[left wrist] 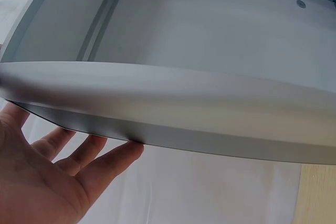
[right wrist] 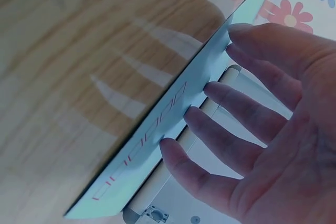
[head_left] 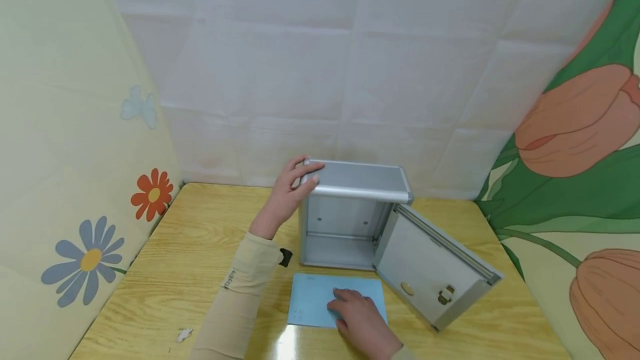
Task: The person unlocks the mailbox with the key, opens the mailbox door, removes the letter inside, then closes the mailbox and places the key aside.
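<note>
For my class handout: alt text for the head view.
A person's left hand rests on a grey box with its door open; the right hand touches a blue envelope lying before the box on a wood-grain table.

The head camera is looking forward and down from farther back, showing the silver rectangular metal box (head_left: pixel 345 210) toward 5 o'clock and the light-blue paper envelope (head_left: pixel 312 297) toward 6; the left-wrist camera is facing the box closely, the right-wrist camera the envelope.

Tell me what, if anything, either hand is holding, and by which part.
Nothing appears gripped: the left hand rests on the top left corner of the metal box, and the right hand touches the blue envelope.
</note>
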`<action>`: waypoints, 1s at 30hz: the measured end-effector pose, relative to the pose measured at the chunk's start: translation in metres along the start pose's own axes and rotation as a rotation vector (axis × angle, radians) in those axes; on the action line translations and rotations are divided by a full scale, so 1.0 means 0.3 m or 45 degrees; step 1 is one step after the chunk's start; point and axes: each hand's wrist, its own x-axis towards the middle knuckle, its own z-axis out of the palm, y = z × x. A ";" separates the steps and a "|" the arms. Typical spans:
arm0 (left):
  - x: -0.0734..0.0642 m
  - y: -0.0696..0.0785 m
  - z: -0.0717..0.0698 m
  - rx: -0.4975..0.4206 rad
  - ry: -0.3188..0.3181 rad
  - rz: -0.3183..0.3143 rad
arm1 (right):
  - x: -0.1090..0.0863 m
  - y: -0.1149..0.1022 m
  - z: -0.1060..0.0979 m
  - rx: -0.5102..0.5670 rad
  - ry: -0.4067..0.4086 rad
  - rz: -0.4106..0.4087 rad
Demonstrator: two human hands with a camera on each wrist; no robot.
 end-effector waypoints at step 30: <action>0.008 -0.017 0.004 0.009 0.003 -0.006 | -0.008 -0.025 -0.006 0.016 0.017 0.048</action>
